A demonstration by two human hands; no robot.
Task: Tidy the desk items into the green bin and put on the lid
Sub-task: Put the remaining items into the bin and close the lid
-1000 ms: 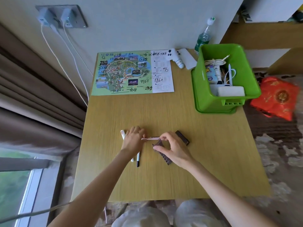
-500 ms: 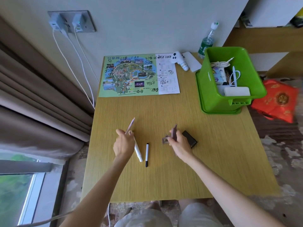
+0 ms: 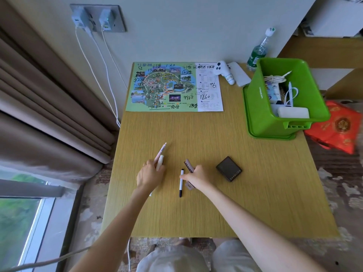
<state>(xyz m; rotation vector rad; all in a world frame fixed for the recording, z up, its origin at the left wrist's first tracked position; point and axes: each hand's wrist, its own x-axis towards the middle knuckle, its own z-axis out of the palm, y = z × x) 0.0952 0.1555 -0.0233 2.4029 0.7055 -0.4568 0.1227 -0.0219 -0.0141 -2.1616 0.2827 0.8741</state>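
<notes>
View from above a wooden desk (image 3: 255,193), with 12 o'clock at the wall. The green bin (image 3: 261,114) stands at the 2 o'clock corner, open, on what looks like its green lid (image 3: 272,136). Inside it lie a coiled cable, a white block and a white stylus.

Near the desk's middle, towards 9 o'clock, the left hand (image 3: 150,174) has its fingers curled round a pink pen (image 3: 162,150) and a white pen (image 3: 160,160); both point to 1 o'clock. Just beside it at 3 o'clock, the right hand (image 3: 198,177) grips a brown toothed clip (image 3: 188,164), and its fingertips touch a black pen (image 3: 180,186) lying flat on the desk. Whether they pinch that pen cannot be told.

A dark wallet (image 3: 228,169) lies at 3 o'clock from the right hand. A marked-up map (image 3: 172,87) lies at 12 o'clock.
</notes>
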